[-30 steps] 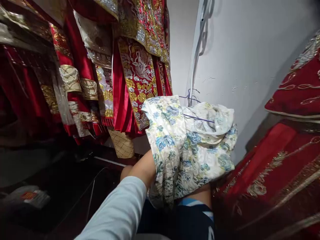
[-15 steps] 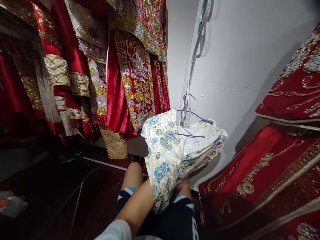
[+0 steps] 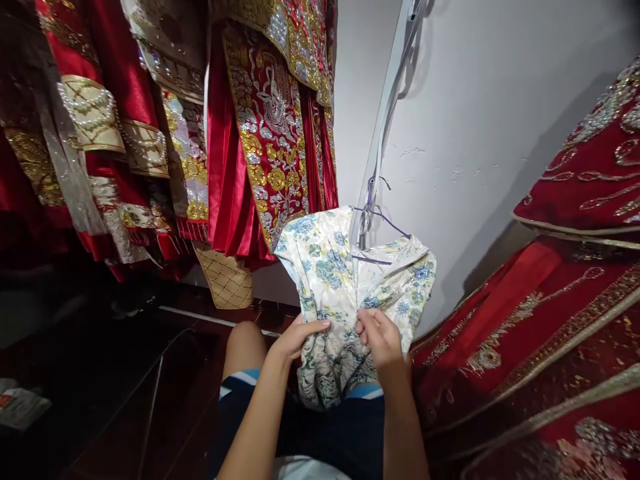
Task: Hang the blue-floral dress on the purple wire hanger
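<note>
both hands pinching floral garment over lap: left hand gripping its left fold, right hand nipping middle fabric. hung on purple wire hanger, hook blurred against wall. no readable writing anywhere; packet label too blurred. red embroidered robes cropped above.

Dim lower left, brightly lit wall, edges stretched and blurred.

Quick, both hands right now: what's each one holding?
Left hand: closed on the floral garment.
Right hand: pinching the same floral garment, which hangs on a purple hanger.
</note>
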`<state>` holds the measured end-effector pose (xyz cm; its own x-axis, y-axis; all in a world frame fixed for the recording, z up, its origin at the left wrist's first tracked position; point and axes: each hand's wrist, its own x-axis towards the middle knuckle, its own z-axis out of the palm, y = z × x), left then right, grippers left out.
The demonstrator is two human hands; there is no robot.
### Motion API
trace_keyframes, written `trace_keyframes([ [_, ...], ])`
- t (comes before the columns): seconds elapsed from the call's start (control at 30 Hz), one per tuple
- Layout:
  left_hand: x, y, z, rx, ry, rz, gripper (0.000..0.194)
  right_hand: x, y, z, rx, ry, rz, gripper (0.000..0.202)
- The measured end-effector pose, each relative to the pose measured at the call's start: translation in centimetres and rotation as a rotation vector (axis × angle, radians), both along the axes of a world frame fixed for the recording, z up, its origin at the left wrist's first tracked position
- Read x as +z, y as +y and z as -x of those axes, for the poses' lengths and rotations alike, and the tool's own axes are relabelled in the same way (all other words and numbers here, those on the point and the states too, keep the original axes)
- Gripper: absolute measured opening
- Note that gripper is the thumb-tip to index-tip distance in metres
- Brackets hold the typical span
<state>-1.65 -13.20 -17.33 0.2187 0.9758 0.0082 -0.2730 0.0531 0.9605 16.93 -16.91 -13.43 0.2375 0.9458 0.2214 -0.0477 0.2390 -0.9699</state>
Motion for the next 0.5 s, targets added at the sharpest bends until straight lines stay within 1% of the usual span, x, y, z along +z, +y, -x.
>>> trace_keyframes([
  [0.07, 1.3, -0.4, -1.0, -0.036, -0.015, 0.026, 0.068, -0.9, 1.4, 0.3, 0.025, -0.108, 0.024, 0.043],
  [0.13, 1.8, -0.8, -1.3, -0.030, -0.024, 0.022, 0.070, -1.6, 2.5, 0.1, 0.056, -0.206, 0.023, 0.047],
  [0.2, 1.9, -1.0, -1.1, -0.014, -0.029, 0.036, 0.071, -2.0, 2.9, -0.4, 0.149, -0.274, 0.056, 0.048],
  [0.27, 1.6, -0.9, -0.8, -0.007, -0.031, 0.061, 0.070, -1.8, 2.8, -0.7, 0.201, -0.269, 0.077, 0.044],
  [0.3, 1.6, -0.9, -0.6, -0.006, -0.034, 0.069, 0.070, -1.7, 2.6, -0.7, 0.189, -0.242, 0.069, 0.041],
  [0.37, 1.6, -0.6, -0.4, -0.001, -0.034, 0.082, 0.066, -1.2, 1.9, -0.3, 0.115, -0.175, 0.044, 0.036],
  [0.43, 2.0, -0.2, -0.1, 0.016, -0.009, 0.072, 0.058, -0.8, 1.2, 0.0, 0.035, -0.134, 0.034, 0.032],
  [0.47, 2.2, 0.0, 0.0, 0.038, 0.013, 0.049, 0.052, -0.7, 1.0, 0.2, 0.008, -0.125, 0.036, 0.030],
  [0.5, 2.5, 0.2, 0.1, 0.089, 0.034, 0.011, 0.047, -0.6, 0.8, 0.2, -0.008, -0.114, 0.038, 0.029],
])
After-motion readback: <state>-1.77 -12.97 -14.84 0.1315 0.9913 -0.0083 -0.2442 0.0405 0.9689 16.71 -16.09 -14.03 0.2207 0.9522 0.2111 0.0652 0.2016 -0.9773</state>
